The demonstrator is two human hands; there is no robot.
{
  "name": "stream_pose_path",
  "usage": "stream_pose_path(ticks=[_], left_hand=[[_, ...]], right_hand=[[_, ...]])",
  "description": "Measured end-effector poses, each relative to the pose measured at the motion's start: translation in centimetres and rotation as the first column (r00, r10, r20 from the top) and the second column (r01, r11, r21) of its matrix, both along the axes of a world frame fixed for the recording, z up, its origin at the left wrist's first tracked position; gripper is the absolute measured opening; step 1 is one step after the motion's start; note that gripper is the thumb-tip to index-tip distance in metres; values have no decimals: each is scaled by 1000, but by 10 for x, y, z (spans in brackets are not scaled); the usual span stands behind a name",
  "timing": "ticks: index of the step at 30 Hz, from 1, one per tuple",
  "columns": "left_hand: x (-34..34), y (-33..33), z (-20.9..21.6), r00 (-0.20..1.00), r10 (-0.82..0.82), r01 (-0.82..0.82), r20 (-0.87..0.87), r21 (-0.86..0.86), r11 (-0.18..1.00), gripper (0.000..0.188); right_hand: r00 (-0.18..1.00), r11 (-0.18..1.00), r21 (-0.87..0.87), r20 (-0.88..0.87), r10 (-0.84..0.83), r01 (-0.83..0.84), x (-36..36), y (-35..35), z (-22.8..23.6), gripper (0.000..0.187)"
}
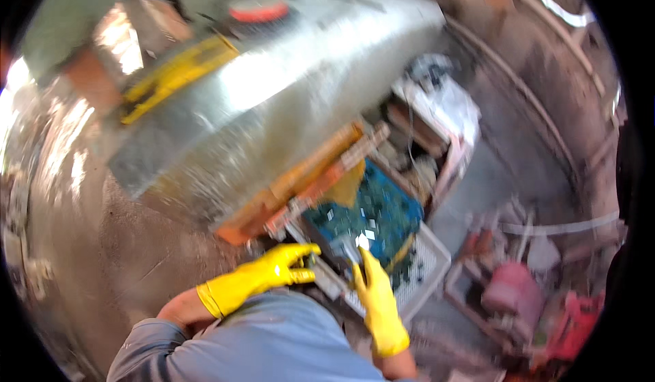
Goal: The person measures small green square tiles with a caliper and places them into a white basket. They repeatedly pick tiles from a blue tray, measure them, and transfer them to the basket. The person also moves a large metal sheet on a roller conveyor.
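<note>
Yellow rubber gloves cover both my hands. My left hand point(290, 262) is held at the near left edge of the tray, fingers apart, with nothing visible in it. My right hand point(375, 297) reaches over the near side of the tray, thumb and forefinger apart. A bright white patch point(363, 241) shows at its fingertips; blur hides whether it is a loose piece or a glint. Beyond the hands lies a blue surface point(413, 211) strewn with dark green bits and a few shiny flecks. Under it is a white perforated plastic tray point(430, 262), with dark crumbs in its near corner.
A large shiny metal tank point(273, 89) slants across the far side, with a yellow strip point(181, 75) and a red round lid point(259, 8). Orange boards point(300, 184) run along its base. White plastic sheeting point(454, 106) lies far right; a pink bucket point(512, 290) stands nearer right.
</note>
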State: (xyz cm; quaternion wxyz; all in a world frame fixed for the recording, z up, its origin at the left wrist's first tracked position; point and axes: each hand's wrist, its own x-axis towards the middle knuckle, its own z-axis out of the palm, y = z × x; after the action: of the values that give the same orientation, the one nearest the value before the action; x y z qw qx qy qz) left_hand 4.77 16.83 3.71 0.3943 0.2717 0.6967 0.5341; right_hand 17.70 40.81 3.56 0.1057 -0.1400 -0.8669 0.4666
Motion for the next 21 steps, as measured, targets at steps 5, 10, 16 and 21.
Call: stream_pose_path(ticks=[5, 10, 16, 21], left_hand=[[-6, 2, -1, 996, 51, -47, 71, -57, 997, 70], [4, -6, -10, 992, 11, 11, 129, -170, 985, 68], [-1, -5, -2, 990, -60, 91, 126, -252, 964, 64], [-3, 7, 9, 957, -49, 107, 287, -190, 976, 60]], right_hand=[[992, 986, 112, 33, 123, -126, -14, 10, 16, 56], [974, 969, 135, 117, 192, -207, -7, 3, 15, 58], [928, 928, 162, 224, 297, -336, -11, 5, 11, 57], [922, 901, 217, 192, 337, -375, -9, 4, 0, 57]])
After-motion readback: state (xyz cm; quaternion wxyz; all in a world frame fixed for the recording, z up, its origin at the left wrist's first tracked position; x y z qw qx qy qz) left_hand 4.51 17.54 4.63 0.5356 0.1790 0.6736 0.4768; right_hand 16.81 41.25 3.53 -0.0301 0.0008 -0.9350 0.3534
